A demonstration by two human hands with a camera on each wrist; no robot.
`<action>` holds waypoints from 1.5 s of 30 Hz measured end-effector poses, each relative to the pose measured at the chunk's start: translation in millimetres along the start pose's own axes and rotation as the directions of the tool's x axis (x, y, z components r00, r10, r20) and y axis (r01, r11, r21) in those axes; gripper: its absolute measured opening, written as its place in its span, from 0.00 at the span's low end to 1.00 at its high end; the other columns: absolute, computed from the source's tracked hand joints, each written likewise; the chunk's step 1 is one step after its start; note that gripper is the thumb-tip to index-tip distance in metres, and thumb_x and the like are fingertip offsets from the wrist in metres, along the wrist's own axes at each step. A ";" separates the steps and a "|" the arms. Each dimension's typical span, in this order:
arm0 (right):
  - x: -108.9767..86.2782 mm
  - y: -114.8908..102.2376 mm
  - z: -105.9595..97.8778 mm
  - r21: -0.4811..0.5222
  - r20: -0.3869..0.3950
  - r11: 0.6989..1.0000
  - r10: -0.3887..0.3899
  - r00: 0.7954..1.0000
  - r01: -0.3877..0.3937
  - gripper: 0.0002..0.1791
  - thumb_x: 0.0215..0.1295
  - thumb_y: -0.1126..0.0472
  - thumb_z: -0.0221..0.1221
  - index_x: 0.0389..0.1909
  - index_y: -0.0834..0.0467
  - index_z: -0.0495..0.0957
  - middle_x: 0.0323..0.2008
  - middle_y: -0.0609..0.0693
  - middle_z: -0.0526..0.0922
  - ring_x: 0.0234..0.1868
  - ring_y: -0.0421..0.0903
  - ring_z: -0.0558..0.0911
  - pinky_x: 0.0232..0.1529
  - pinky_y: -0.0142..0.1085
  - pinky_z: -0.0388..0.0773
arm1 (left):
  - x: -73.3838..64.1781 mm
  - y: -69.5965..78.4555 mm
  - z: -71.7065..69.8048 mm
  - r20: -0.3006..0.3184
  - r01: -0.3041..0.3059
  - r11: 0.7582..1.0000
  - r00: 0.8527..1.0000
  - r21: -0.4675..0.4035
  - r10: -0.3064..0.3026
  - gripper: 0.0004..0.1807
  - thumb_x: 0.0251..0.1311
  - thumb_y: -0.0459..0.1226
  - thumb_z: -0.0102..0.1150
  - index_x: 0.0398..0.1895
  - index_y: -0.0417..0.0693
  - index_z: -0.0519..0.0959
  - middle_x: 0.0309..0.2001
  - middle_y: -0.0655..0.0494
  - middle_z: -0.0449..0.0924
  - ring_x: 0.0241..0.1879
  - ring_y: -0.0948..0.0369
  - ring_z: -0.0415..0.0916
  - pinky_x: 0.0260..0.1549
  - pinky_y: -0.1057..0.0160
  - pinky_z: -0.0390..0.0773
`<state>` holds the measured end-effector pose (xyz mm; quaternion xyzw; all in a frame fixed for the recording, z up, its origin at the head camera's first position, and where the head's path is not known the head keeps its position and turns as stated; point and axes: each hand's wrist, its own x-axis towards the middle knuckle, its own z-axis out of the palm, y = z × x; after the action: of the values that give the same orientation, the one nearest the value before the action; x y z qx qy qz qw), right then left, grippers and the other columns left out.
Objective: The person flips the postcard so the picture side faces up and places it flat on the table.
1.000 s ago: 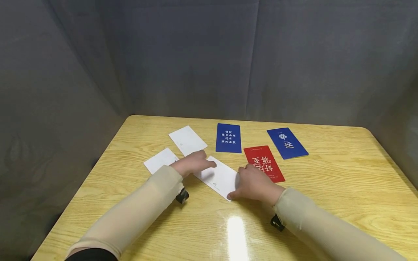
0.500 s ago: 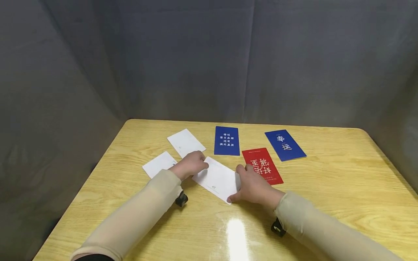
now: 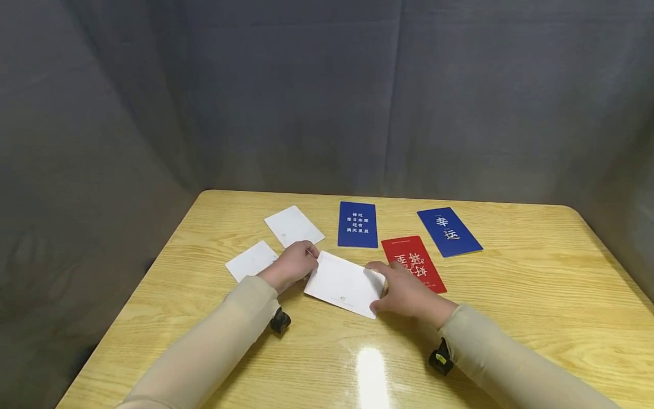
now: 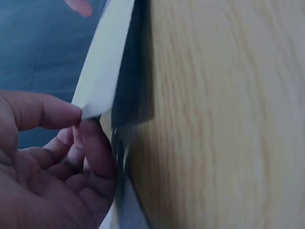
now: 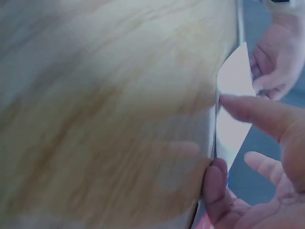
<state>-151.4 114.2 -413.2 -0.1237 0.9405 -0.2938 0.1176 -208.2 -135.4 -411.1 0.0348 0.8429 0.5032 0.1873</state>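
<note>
A white card (image 3: 342,286) with a small printed mark is held slightly tilted over the table between both hands. My left hand (image 3: 293,264) pinches its left end between thumb and index finger; the left wrist view shows that corner raised, with a dark shadow beneath. At the other end, my right hand (image 3: 403,292) grips the card by its edges, thumb at the near corner and fingers at the far one. Just behind the right hand lies a red card (image 3: 414,258) with white characters, partly covered by that hand. A white card (image 3: 251,260) lies beside the left hand.
Another white card (image 3: 293,225) lies farther back on the wooden table (image 3: 531,318). Behind are two blue cards with white characters, one upright blue card (image 3: 357,225) and one slanted blue card (image 3: 449,232). A grey cloth (image 3: 296,102) hangs behind the table.
The held white card has turned to lie more level across the view, its left end lifted. My left hand now pinches its end, and my right hand has shifted slightly right with it.
</note>
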 end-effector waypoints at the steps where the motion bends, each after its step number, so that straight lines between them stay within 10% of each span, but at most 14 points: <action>1: 0.3 1.8 -0.9 0.034 -0.003 0.999 -0.006 1.000 0.006 0.46 0.51 0.65 0.78 0.72 0.56 0.69 0.51 0.63 0.75 0.39 0.50 0.79 0.44 0.46 0.80 | 0.1 -2.2 -0.6 0.018 0.011 0.999 1.000 -0.050 -0.010 0.10 0.64 0.22 0.44 0.46 0.33 0.72 0.29 0.50 0.66 0.26 0.58 0.63 0.24 0.63 0.67; 9: 0.5 14.9 -5.5 0.294 -0.057 0.953 0.093 0.994 -0.072 0.33 0.68 0.68 0.63 0.71 0.69 0.63 0.43 0.58 0.80 0.39 0.50 0.79 0.39 0.40 0.78 | -3.4 -12.3 -11.4 0.103 0.056 0.937 0.994 -0.345 -0.021 0.06 0.70 0.23 0.48 0.47 0.33 0.70 0.31 0.51 0.70 0.27 0.62 0.70 0.26 0.69 0.74; 14: 0.4 20.4 -5.4 0.532 -0.033 0.834 0.190 0.981 -0.144 0.14 0.74 0.70 0.57 0.56 0.72 0.74 0.39 0.58 0.81 0.36 0.48 0.84 0.39 0.39 0.84 | -9.1 -14.5 -16.9 0.133 0.038 0.917 0.991 -0.396 0.016 0.06 0.72 0.24 0.48 0.49 0.32 0.69 0.30 0.50 0.71 0.27 0.62 0.71 0.28 0.68 0.76; 22: 4.3 27.7 -15.3 0.712 0.007 0.688 0.196 0.981 -0.142 0.11 0.77 0.71 0.53 0.53 0.75 0.72 0.41 0.58 0.79 0.38 0.46 0.81 0.42 0.34 0.83 | -14.4 -9.6 -10.9 0.043 -0.014 0.926 0.999 -0.377 0.032 0.03 0.72 0.26 0.51 0.45 0.33 0.72 0.33 0.50 0.73 0.27 0.62 0.70 0.25 0.69 0.73; 45: 7.8 29.0 -21.5 0.796 0.052 0.591 0.151 0.987 -0.132 0.08 0.76 0.72 0.53 0.51 0.71 0.70 0.36 0.53 0.77 0.34 0.42 0.80 0.39 0.32 0.83 | -12.6 -7.1 -8.6 -0.026 -0.009 0.948 1.000 -0.319 0.001 0.05 0.69 0.24 0.54 0.45 0.31 0.76 0.34 0.47 0.75 0.29 0.60 0.74 0.29 0.67 0.77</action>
<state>-169.8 146.2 -414.1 0.0197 0.7188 -0.6730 0.1733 -198.6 -149.2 -410.1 -0.0003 0.7527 0.6337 0.1785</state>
